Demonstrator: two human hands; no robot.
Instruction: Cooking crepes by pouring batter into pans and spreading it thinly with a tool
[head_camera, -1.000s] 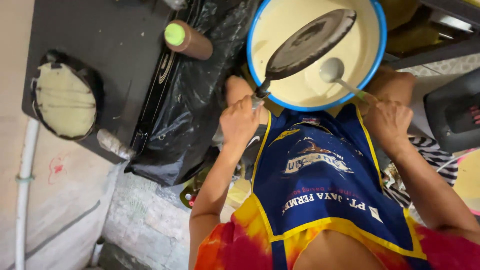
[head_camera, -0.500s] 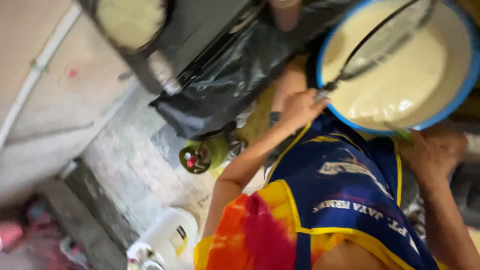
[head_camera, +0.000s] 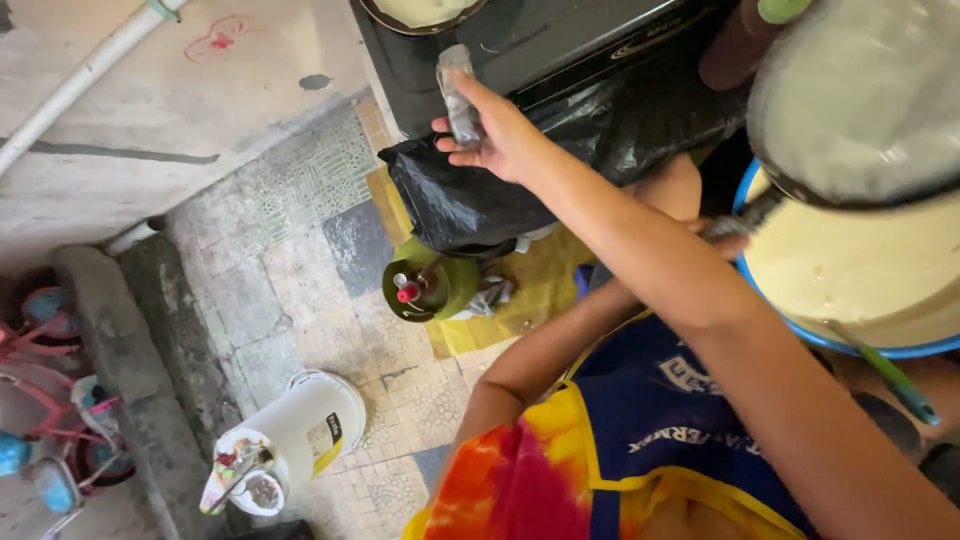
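1. Right hand (head_camera: 497, 135) reaches across and pinches a small grey cloth (head_camera: 457, 92) at the black stove (head_camera: 540, 45) edge.
2. Left hand (head_camera: 722, 228) grips the pan (head_camera: 860, 100) handle, over the blue bowl (head_camera: 850, 345) of batter.

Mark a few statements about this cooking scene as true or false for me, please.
1. The right hand holds a grey rag at the edge of the black stove. True.
2. The basin of pale batter has a red rim. False: its rim is blue.
3. The left hand grips the handle of the pan above the basin. True.
4. The white jug stands on the stove. False: it stands on the tiled floor.
5. A green ladle handle sticks out over the basin's rim. True.
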